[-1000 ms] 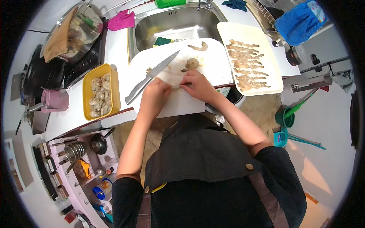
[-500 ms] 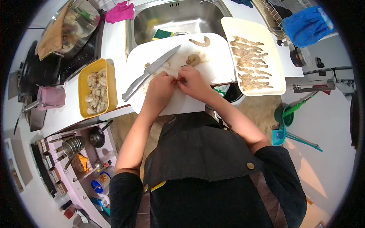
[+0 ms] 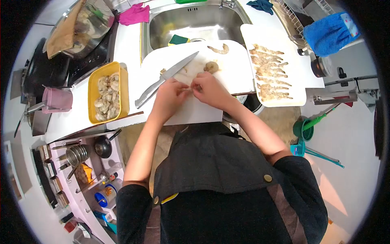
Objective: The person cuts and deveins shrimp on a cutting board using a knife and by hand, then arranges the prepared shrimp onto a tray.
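Note:
Over the front of the white cutting board (image 3: 237, 77), my left hand (image 3: 170, 97) and my right hand (image 3: 208, 90) nearly meet, fingers pinched. Whatever is between their fingertips is too small and hidden to make out. A knife (image 3: 166, 77) lies diagonally on the board, its handle beside my left hand. Just beyond my right hand is a curled shrimp (image 3: 211, 67), and another shrimp (image 3: 218, 49) rests near the board's far edge. Several shrimp (image 3: 107, 101) fill the yellow container (image 3: 92, 97) at left. Flattened shrimp (image 3: 270, 71) lie in a row on the cream tray (image 3: 298, 87) at right.
Behind the board is a steel sink (image 3: 199, 20) with a sponge (image 3: 178, 40). A pink cloth (image 3: 134, 14) lies left of it. A pink cup (image 3: 58, 100) and a stove (image 3: 91, 55) stand at left. A blue towel (image 3: 331, 34) hangs at right.
My fingertips have come closer together than a second ago and stay pinched over the board. The whole view has shifted slightly with the head.

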A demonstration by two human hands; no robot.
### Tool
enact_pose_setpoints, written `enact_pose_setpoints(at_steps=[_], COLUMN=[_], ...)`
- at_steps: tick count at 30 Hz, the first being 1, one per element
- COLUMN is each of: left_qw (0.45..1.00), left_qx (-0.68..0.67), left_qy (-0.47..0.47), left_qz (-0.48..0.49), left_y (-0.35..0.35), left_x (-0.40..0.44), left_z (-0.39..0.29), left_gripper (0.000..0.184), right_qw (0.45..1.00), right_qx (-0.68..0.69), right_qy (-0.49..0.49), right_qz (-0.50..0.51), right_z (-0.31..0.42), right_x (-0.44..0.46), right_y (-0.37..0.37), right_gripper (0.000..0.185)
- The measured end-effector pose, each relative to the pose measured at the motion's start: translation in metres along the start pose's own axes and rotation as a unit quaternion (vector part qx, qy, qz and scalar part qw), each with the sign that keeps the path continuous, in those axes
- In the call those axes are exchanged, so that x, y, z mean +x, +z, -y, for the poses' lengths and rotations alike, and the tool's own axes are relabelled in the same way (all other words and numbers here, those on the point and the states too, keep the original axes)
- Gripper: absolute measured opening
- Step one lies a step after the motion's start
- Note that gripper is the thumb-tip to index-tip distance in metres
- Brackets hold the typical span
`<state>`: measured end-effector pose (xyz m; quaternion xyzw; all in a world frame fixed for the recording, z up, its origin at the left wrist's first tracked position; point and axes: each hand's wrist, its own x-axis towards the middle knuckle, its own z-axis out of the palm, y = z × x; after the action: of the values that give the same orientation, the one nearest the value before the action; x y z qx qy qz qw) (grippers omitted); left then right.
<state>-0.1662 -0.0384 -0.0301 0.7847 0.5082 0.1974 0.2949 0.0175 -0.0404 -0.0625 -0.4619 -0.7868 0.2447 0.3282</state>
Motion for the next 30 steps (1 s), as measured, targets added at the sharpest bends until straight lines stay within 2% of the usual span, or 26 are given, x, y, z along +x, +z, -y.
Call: enact_pose_setpoints(at_steps=[3, 6, 10, 16, 18, 21, 25, 30], left_qw=[0.999, 1.0, 1.0, 0.998, 0.996, 0.999, 0.999, 0.999], left_qx=[-0.011, 0.006, 0.018, 0.054, 0.06, -0.039, -0.026, 0.011], left_qy=[-0.03, 0.019, 0.009, 0.035, 0.062, 0.035, 0.019, 0.045], left_qz=[0.01, -0.011, -0.018, -0.027, -0.034, -0.006, -0.012, -0.006], left_y=[-0.011, -0.012, -0.006, -0.004, -0.005, -0.017, -0.021, -0.024], left_x=[-0.001, -0.002, -0.006, -0.009, -0.008, -0.007, -0.01, -0.011], left_z=[0.008, 0.013, 0.016, 0.014, 0.021, 0.025, 0.034, 0.033], left_gripper=[0.015, 0.014, 0.011, 0.011, 0.013, 0.011, 0.017, 0.015], right_qw=[1.0, 1.0, 1.0, 0.995, 0.994, 0.995, 0.998, 0.998], right_qx=[0.015, 0.019, -0.019, -0.093, -0.105, -0.099, -0.064, -0.066], right_qy=[0.008, 0.013, -0.005, -0.025, -0.033, -0.014, -0.021, -0.02], right_qz=[0.004, 0.012, -0.014, 0.001, -0.005, 0.015, -0.015, 0.01], right_z=[0.006, 0.013, 0.019, 0.025, 0.026, 0.025, 0.023, 0.028], right_x=[0.002, 0.006, 0.004, 0.003, 0.005, 0.007, 0.015, 0.019], right_y=[0.011, 0.022, 0.027, 0.032, 0.033, 0.029, 0.037, 0.046], right_gripper=[0.011, 0.009, 0.006, 0.016, 0.014, 0.004, 0.002, 0.002])
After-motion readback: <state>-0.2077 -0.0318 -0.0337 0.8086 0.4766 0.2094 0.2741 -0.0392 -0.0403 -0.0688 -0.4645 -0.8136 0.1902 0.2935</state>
